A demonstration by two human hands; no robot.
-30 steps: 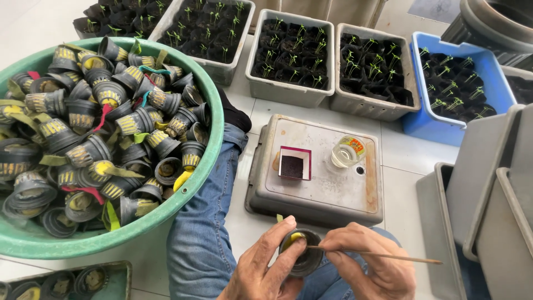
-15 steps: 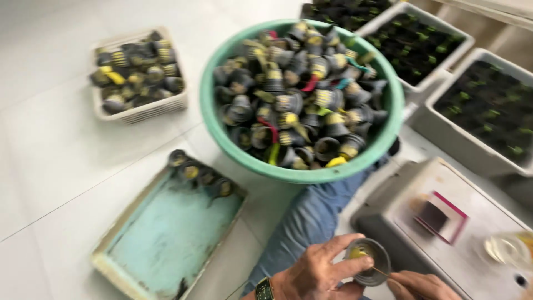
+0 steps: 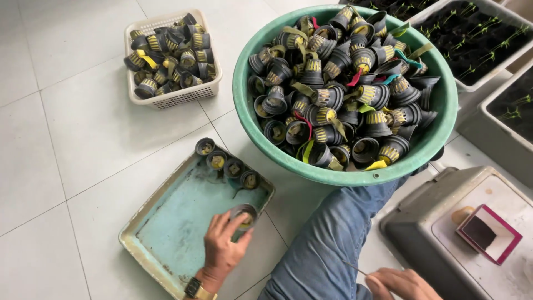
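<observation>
Small black pot pinched in left hand over pale blue tray, lower centre of frame.

Pot rim held between thumb and fingers closed round it, at the tray's right edge. Row of four like pots along the tray's upper edge. Green basin, upper centre, heaped with black pots and coloured strips. White basket, upper left, filled with the same pots. Right hand, bottom edge, closed on a thin stick. Grey box, lower right, carrying a small pink-rimmed square dish. Seedling trays, upper right.
</observation>
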